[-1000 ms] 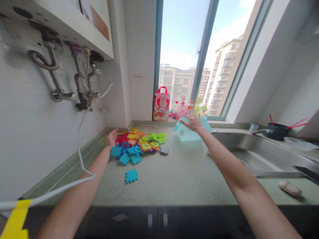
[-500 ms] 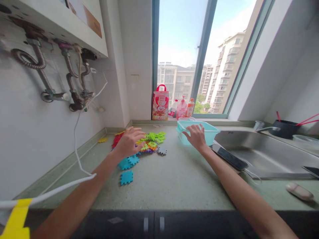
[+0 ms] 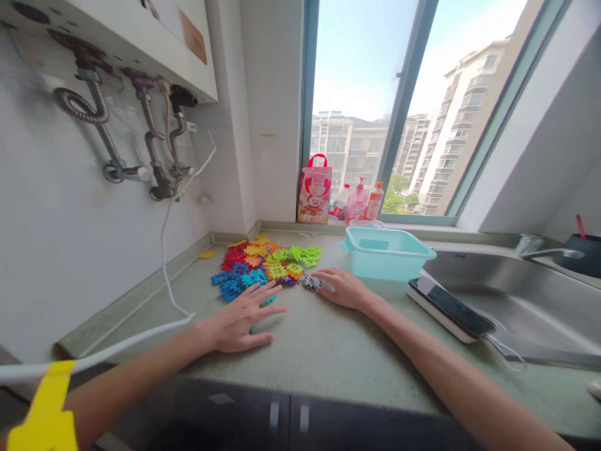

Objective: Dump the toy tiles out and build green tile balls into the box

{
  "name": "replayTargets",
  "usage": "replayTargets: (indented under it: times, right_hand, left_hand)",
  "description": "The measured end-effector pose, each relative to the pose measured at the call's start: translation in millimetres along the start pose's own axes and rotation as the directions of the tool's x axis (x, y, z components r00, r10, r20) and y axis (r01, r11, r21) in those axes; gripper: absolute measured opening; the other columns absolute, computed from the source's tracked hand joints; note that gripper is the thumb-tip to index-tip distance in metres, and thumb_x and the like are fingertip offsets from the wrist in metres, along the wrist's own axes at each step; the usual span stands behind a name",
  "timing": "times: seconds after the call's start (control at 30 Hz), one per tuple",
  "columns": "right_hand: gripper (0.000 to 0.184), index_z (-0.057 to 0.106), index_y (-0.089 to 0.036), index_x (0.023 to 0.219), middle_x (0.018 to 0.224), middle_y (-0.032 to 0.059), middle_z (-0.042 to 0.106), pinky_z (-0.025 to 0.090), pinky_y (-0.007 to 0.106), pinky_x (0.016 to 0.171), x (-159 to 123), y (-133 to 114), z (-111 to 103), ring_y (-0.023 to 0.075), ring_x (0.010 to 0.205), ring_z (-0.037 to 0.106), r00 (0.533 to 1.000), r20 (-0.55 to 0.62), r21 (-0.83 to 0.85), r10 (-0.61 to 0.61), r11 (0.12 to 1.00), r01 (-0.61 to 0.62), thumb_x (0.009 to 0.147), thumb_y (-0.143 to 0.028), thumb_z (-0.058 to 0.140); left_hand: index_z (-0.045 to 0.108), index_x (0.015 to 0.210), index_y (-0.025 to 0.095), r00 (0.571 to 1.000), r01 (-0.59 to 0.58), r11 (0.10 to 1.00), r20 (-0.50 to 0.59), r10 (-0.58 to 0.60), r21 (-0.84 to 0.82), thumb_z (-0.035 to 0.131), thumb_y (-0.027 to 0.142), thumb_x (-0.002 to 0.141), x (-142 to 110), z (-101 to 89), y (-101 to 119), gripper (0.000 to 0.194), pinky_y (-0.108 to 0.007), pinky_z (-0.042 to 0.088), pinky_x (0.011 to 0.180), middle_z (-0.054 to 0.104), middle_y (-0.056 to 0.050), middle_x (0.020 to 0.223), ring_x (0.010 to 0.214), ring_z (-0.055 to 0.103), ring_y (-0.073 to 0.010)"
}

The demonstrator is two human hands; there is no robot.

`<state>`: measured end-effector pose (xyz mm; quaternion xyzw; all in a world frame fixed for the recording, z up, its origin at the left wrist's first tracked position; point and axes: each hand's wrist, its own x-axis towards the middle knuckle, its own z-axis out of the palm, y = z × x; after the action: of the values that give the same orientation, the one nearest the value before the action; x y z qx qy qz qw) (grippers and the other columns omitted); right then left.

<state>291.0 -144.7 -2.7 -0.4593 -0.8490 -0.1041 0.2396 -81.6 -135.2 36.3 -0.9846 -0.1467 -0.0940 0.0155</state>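
While both arms stretch over a green counter [image 3: 357, 351], the left hand [image 3: 239, 319] lies flat and palm down, fingers spread, covering a blue tile [image 3: 268, 301] of which only a corner shows; it grips nothing. The right hand [image 3: 340, 288] rests palm down just beside it, fingers loosely extended, with its fingertips touching a grey tile [image 3: 308, 281] at the near edge of the pile; whether it has pinched that tile cannot be told.

A pile of toy tiles [image 3: 263, 266] in red, orange, yellow, green and blue lies on the counter near the back corner, just beyond both hands. One yellow tile [image 3: 205, 254] sits apart by the wall. A teal tub [image 3: 385, 252] stands upright to the right of the pile, near the right hand but not touching it. A phone [image 3: 448, 305] lies at the rim of the steel sink [image 3: 539, 313]. On the sill by the window stand a red bag [image 3: 315, 198] and bottles [image 3: 361, 203]. A white cable [image 3: 164, 263] hangs along the left wall.
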Motion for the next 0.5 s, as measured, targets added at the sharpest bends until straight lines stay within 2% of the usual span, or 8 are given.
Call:
replayTargets:
  times: [0.1,0.2,0.27,0.37,0.5]
  right_hand:
    - [0.033,0.075,-0.024,0.129,0.113,0.0109,0.078,0.059,0.038,0.091,1.9,-8.8,8.3,0.0260,0.102,0.073,0.999,0.037,0.028,0.025,0.999,-0.026,0.103,-0.038,0.062]
    - [0.034,0.076,-0.024,0.130,0.114,0.0112,0.078,0.057,0.036,0.093,3.3,-30.0,7.7,0.0249,0.102,0.073,0.999,0.031,0.095,0.024,0.995,-0.027,0.103,-0.039,0.063]
    - [0.034,0.076,-0.026,0.131,0.116,0.0104,0.077,0.056,0.036,0.095,8.1,-48.2,10.2,0.0245,0.104,0.072,0.999,0.032,0.143,0.028,0.989,-0.032,0.103,-0.041,0.062]
    - [0.034,0.075,-0.026,0.130,0.120,0.0094,0.076,0.054,0.034,0.096,26.9,-75.8,23.6,0.0238,0.107,0.072,0.998,0.043,0.216,0.042,0.975,-0.051,0.103,-0.044,0.064]
    - [0.032,0.076,-0.025,0.119,0.107,0.0063,0.079,0.054,0.029,0.086,68.2,-110.4,49.1,0.0210,0.092,0.073,0.992,0.085,0.228,0.099,0.967,-0.116,0.099,-0.050,0.070]
  left_hand:
    - [0.056,0.153,0.034,0.999,0.036,0.999,-0.008,-0.036,-0.013,0.060,0.048,0.102,-3.2,8.9,-36.8,0.053,-0.060,0.027,0.128,0.040,-0.011,0.168,0.155,0.038,-0.0358]
    - [0.063,0.146,0.032,0.999,-0.006,0.999,-0.054,0.004,-0.035,0.060,0.046,0.102,0.5,13.9,-72.1,0.046,-0.056,0.030,0.127,0.053,-0.011,0.159,0.147,0.048,-0.0338]
    - [0.065,0.141,0.029,0.993,-0.002,0.998,-0.114,-0.005,-0.064,0.060,0.045,0.101,4.3,15.8,-87.0,0.043,-0.051,0.036,0.123,0.059,-0.011,0.151,0.142,0.053,-0.0319]
    - [0.069,0.128,0.024,0.980,0.027,0.996,-0.193,-0.043,-0.082,0.061,0.045,0.101,7.8,16.6,-95.7,0.035,-0.047,0.043,0.116,0.067,-0.011,0.138,0.133,0.059,-0.0301]
    - [0.068,0.114,0.023,0.961,0.051,0.998,-0.271,-0.055,-0.021,0.064,0.047,0.099,6.3,14.6,-91.6,0.029,-0.047,0.045,0.108,0.071,-0.011,0.126,0.125,0.062,-0.0313]
